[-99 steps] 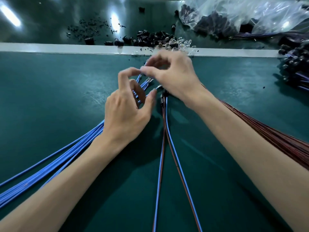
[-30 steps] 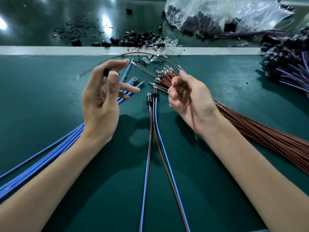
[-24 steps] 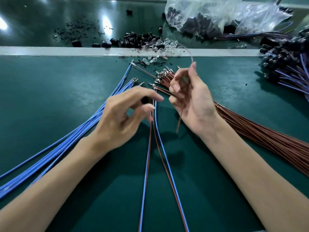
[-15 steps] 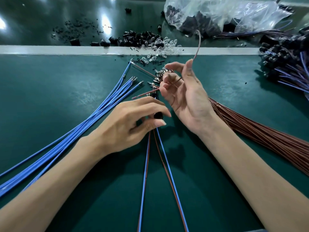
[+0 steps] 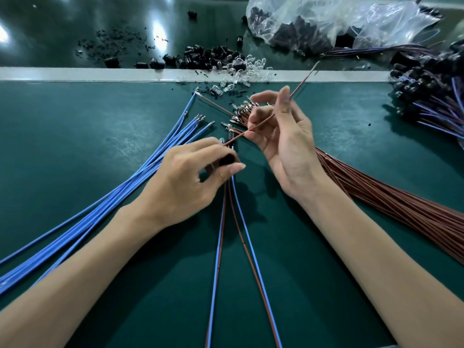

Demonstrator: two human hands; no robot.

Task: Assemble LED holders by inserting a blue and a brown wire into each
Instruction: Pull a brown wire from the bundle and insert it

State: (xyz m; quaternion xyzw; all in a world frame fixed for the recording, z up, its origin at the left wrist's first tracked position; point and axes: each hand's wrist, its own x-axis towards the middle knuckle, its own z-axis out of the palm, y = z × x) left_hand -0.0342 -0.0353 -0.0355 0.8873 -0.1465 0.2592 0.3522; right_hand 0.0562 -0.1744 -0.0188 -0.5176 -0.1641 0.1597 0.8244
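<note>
- Where the thumb and forefinger of the left hand (image 5: 185, 182) meet, a black LED holder (image 5: 227, 160) is pinched and held just above the mat.
- A single brown wire (image 5: 261, 121) is gripped in the curled fingers of the right hand (image 5: 283, 144). Its near end is set against the holder at the left forefinger's tip, and whether it is seated inside cannot be told. Its far end is raised toward the white strip.
- Two wired pairs (image 5: 218, 247), each one blue and one brown strand, are laid beneath the left hand and run toward the near edge.
- A blue wire bundle (image 5: 113, 197) is fanned out on the left, passing under the left wrist, with metal terminals at the far ends.
- A brown wire bundle (image 5: 389, 202) is spread on the right, under the right forearm, with terminals bunched behind the right fingers.
- A green mat (image 5: 75, 126) is bounded at the far side by a white strip (image 5: 75, 74).
- Loose black holders (image 5: 200, 55) and clear LEDs (image 5: 243, 67) are heaped along the strip.
- A plastic bag (image 5: 326, 18) of dark parts is placed at the far right.
- A heap of wired holders (image 5: 431, 81) is piled at the right edge.
</note>
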